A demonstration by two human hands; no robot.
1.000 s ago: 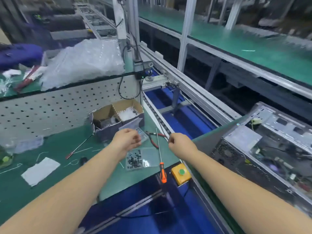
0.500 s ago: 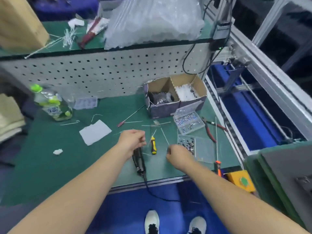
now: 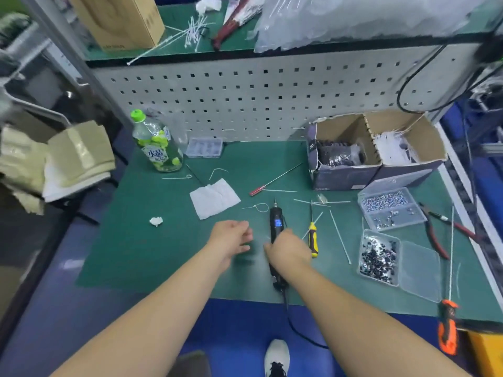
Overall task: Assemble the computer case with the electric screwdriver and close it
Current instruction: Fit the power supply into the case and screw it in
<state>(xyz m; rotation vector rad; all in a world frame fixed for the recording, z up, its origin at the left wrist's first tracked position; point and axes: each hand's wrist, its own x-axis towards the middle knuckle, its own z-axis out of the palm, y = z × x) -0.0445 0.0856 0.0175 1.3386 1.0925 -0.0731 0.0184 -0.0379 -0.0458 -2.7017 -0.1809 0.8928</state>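
Matt green mat (image 3: 152,248); glossy black plastic electric screwdriver (image 3: 276,227); perforated pegboard (image 3: 245,104), probably painted metal.

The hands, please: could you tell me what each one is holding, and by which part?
The right hand grips the electric screwdriver around the middle of its body. The left hand holds nothing.

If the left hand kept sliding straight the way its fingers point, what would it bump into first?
Probably the electric screwdriver. The left hand has its fingers pointing right across the green mat, and the black tool, held by the right hand, lies next in that line. Depth is hard to judge.
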